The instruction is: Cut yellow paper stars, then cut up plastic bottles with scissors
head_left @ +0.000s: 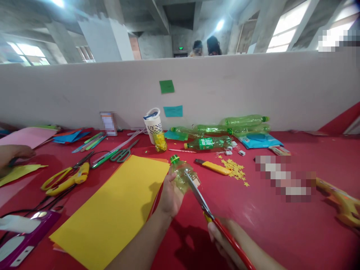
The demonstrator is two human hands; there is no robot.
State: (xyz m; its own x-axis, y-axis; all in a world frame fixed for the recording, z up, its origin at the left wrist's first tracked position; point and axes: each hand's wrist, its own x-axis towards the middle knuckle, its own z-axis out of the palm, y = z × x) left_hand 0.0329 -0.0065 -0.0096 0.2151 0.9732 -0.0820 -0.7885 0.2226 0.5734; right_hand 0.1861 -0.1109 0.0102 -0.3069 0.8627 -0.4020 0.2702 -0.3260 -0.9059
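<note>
In the middle of the head view my left hand [170,197] is wrapped round the cut-off top of a green plastic bottle [182,176], its green cap pointing up and away. My right hand [225,234] grips scissors [203,202] with red and yellow handles. Their long blades lie against the bottle piece's right side; whether they are cutting into it I cannot tell. A stack of yellow paper [112,217] lies under and left of my left forearm. Beyond the bottle piece is a yellow utility knife [215,167] beside a pile of small yellow stars [233,168].
Several green bottles [206,143] lie along the white partition [112,90], near a paper cup [153,125]. A glue gun [80,176], more scissors [57,179] and a purple power strip [28,240] with cables are at left. Another person's hand [14,155] reaches in there.
</note>
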